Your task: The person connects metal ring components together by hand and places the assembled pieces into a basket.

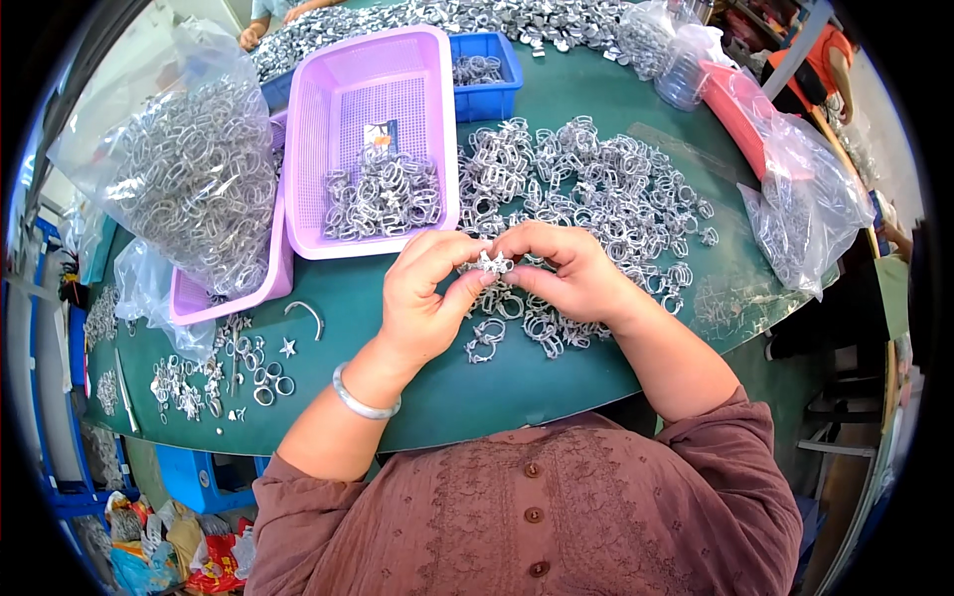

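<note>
My left hand [422, 290] and my right hand [568, 270] meet over the middle of the table, both closed in a pinch. Between their fingertips is a small grey metal ring [489, 264] with a knobbly top; the fingers cover part of it. Just beyond and to the right spreads a large heap of similar grey metal rings [596, 189]. One loose ring piece [486, 341] lies on the green table below my fingers. A pink plastic basket [371, 60] with a pile of grey rings [383, 199] inside stands beyond my left hand.
At left, a clear bag full of rings [194, 184] leans in another pink basket [234, 306]. Smaller rings and stars [199, 382] lie near the left edge, beside a thin metal tool [126, 390]. A blue bin [492, 96] stands behind. Another person's hand [248, 38] shows far left.
</note>
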`<state>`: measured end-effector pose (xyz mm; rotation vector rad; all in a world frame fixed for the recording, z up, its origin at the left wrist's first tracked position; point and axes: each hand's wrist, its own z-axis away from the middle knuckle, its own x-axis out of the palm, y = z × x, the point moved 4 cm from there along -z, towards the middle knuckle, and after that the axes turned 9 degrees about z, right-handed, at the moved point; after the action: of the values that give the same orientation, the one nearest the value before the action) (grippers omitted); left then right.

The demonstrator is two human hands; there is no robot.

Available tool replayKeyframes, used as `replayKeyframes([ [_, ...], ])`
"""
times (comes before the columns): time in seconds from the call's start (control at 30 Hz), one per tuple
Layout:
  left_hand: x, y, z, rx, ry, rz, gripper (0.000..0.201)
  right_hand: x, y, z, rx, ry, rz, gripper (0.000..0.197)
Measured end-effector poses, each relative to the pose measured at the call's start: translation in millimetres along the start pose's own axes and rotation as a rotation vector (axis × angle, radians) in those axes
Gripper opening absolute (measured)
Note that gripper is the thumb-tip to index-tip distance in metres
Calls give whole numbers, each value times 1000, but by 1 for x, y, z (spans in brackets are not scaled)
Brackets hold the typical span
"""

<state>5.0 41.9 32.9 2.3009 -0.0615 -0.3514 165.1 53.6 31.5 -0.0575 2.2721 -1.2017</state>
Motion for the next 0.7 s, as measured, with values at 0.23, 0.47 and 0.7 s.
replayKeyframes([
  [0.23, 1, 3, -1, 5, 34, -31, 23, 2, 4, 1, 87, -1, -33, 19],
  [0.47, 0, 3, -2, 43, 31, -89, 23, 2, 4, 0, 119, -5, -52, 20],
  [0.7, 1, 4, -2, 49, 35, -102, 22, 3, 7, 1, 148, -8, -93, 19],
])
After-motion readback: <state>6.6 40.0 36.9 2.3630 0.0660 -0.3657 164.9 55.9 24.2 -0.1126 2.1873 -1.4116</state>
